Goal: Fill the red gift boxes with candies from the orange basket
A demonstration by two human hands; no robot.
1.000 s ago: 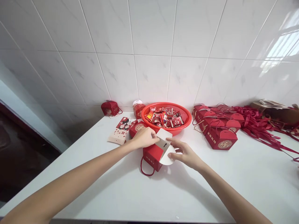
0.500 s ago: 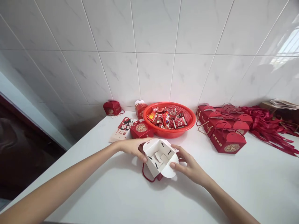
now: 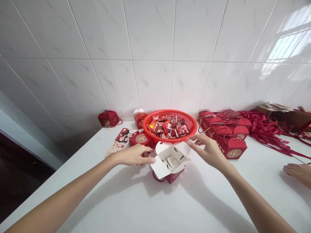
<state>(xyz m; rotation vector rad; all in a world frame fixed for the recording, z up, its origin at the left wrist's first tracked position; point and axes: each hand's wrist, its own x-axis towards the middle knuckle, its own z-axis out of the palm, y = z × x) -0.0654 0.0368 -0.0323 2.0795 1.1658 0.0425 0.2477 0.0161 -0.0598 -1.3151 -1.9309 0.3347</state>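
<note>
Box (image 3: 172, 161) standing open on worktop (image 3: 136, 204), just in front of red basket (image 3: 170, 140): touching left flap (image 3: 159, 168) with loosely spread left hand (image 3: 134, 154), reaching far-right flap (image 3: 183, 149) with right hand (image 3: 210, 152), pinching or not, cannot tell.

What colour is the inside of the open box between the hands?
The open box is white inside, seen best in the head view.

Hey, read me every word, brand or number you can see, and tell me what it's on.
Nothing reads for certain.
Red boxes at right: gold characters, too small.
Red box beyond the left hand: round gold emblem, illegible.
Printed paper: markings too small.
Candy wrappers: printing too small.
Open box: no readable text.
</note>
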